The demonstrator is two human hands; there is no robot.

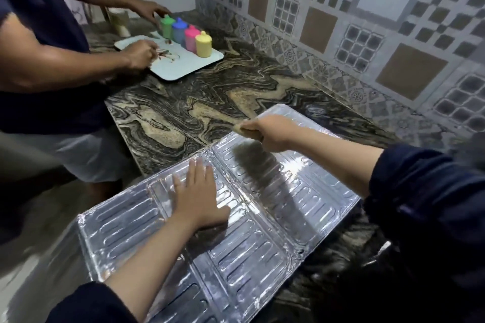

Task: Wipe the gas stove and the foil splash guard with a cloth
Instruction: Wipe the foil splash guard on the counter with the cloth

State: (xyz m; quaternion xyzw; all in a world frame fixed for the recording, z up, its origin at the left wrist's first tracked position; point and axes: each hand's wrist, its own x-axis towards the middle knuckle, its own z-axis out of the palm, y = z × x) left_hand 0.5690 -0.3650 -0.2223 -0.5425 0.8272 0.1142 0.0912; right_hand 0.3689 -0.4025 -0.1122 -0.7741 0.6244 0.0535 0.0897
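Observation:
The foil splash guard (252, 252) lies flat and unfolded over the front of the marble counter, a shiny embossed sheet with several panels. My left hand (198, 198) presses flat on its middle panel, fingers spread. My right hand (270, 132) is closed in a fist near the guard's far edge, gripping a pale cloth (240, 128) that only peeks out at the knuckles. A blurred dark shadow falls on the foil under that fist. The gas stove is not in view.
Another person stands at the left, both hands (139, 54) over a pale tray (183, 63) holding several coloured lidded bottles (187, 34). Patterned marble counter (210, 97) lies between tray and foil. A tiled wall (367, 21) runs along the back right.

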